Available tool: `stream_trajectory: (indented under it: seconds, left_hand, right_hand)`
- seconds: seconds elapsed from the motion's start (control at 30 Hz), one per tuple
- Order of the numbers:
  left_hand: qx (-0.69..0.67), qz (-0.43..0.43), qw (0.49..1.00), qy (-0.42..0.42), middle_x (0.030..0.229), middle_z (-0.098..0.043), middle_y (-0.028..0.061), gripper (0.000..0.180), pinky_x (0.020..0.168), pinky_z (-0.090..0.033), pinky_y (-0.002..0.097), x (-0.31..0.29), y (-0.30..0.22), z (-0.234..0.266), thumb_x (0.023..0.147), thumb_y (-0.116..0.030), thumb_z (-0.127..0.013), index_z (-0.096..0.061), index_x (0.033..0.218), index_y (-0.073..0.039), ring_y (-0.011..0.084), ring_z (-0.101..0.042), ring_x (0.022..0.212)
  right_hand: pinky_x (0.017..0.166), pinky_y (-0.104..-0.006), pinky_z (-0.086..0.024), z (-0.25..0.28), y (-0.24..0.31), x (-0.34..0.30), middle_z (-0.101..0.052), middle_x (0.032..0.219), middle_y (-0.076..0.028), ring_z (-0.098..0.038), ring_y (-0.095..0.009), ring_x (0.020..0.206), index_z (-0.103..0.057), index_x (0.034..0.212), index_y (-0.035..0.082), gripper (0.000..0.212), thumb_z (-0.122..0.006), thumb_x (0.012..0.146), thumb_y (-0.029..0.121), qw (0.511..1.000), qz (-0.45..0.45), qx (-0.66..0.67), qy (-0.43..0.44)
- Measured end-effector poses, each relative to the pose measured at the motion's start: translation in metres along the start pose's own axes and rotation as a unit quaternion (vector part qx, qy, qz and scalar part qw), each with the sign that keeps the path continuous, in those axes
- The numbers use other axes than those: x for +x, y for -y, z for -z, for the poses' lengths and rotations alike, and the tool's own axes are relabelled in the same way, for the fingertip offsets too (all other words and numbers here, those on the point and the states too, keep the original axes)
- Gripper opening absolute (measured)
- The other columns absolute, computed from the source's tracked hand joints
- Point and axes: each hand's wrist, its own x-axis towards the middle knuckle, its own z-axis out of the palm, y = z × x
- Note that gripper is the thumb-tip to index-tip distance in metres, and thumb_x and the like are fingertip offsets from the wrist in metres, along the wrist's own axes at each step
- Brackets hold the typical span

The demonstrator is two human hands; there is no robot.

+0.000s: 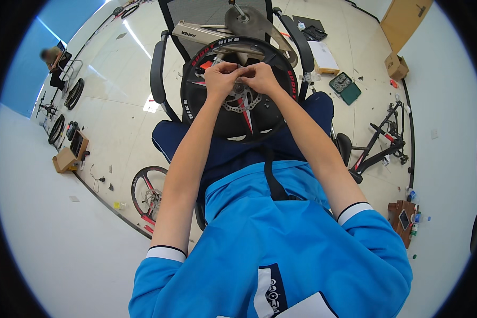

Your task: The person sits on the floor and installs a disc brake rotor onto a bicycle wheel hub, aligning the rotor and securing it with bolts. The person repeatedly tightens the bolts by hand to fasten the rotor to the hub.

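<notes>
A black bicycle wheel (pixel 199 108) with red and white accents lies across my lap, tilted up against a chair in front of me. At its middle sits a silver brake disc (pixel 233 104) with a cut-out pattern. My left hand (pixel 221 79) and my right hand (pixel 261 79) meet just above the hub. Fingers and thumbs of both are pinched close together, fingertips almost touching. Whatever small thing they hold is hidden by the fingers. Behind the wheel, a beige bicycle frame (pixel 199 33) with a round grey disc (pixel 242 24) rests on the chair.
Black armrests (pixel 158 71) flank the wheel. A second wheel (pixel 134 193) lies on the floor at left, a black bicycle frame (pixel 379 153) at right. An open green tool case (pixel 350 94), a cardboard box (pixel 395 67) and an open carton (pixel 65 160) stand about. Someone sits far left.
</notes>
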Motion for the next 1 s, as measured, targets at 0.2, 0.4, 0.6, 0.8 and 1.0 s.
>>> stream_trajectory:
  seconds: [0.2, 0.4, 0.6, 0.8, 1.0]
  left_hand:
    - [-0.073, -0.003, 0.997, 0.023, 0.086, -0.074, 0.0088, 0.025, 0.067, -0.054, 0.0233, 0.001, 0.01, -0.003, 0.079, -0.011, -0.08, -0.073, 0.097, 0.004, 0.0108, -0.068, 0.074]
    - [-0.055, -0.01, 0.998, 0.02, 0.089, -0.074, 0.0085, 0.021, 0.069, -0.053, 0.0235, 0.001, 0.01, -0.001, 0.081, -0.009, -0.077, -0.073, 0.097, 0.005, 0.0106, -0.068, 0.078]
    - [0.001, -0.019, 0.999, -0.026, 0.083, -0.073, 0.0068, 0.019, 0.066, -0.052, 0.0225, 0.0, 0.009, -0.001, 0.08, -0.009, -0.078, -0.073, 0.092, 0.004, 0.0087, -0.066, 0.073]
    - [-0.022, -0.002, 0.999, -0.044, 0.079, -0.072, 0.0046, 0.018, 0.062, -0.049, 0.0221, -0.006, -0.013, -0.002, 0.077, -0.011, -0.082, -0.073, 0.085, 0.003, 0.0069, -0.063, 0.068]
    - [-0.063, -0.023, 0.995, -0.076, 0.076, -0.07, 0.0021, 0.021, 0.062, -0.047, 0.0202, -0.004, -0.018, 0.011, 0.075, -0.011, -0.085, -0.071, 0.082, 0.002, 0.0058, -0.061, 0.067]
  right_hand:
    - [0.076, -0.0318, -0.056, -0.003, -0.006, 0.002, -0.073, 0.087, -0.015, -0.072, -0.024, 0.081, -0.075, 0.098, 0.004, 0.023, -0.075, 0.077, 0.013, 1.0, -0.002, 0.014, -0.006]
    - [0.076, -0.0356, -0.056, -0.003, -0.01, -0.001, -0.073, 0.088, -0.016, -0.072, -0.028, 0.081, -0.074, 0.096, 0.002, 0.022, -0.075, 0.076, 0.013, 0.999, 0.023, -0.034, 0.001]
    - [0.075, -0.0376, -0.056, -0.007, -0.01, -0.004, -0.072, 0.087, -0.016, -0.071, -0.03, 0.081, -0.073, 0.094, 0.001, 0.023, -0.074, 0.073, 0.012, 0.997, 0.02, -0.073, -0.003]
    - [0.074, -0.0362, -0.056, -0.006, -0.002, -0.011, -0.071, 0.085, -0.016, -0.07, -0.03, 0.078, -0.072, 0.092, 0.001, 0.024, -0.073, 0.07, 0.01, 0.997, 0.029, -0.067, -0.031]
    - [0.07, -0.0302, -0.056, 0.011, -0.006, -0.015, -0.07, 0.081, -0.013, -0.071, -0.021, 0.075, -0.072, 0.09, 0.001, 0.021, -0.071, 0.07, 0.01, 0.993, 0.077, 0.01, -0.093]
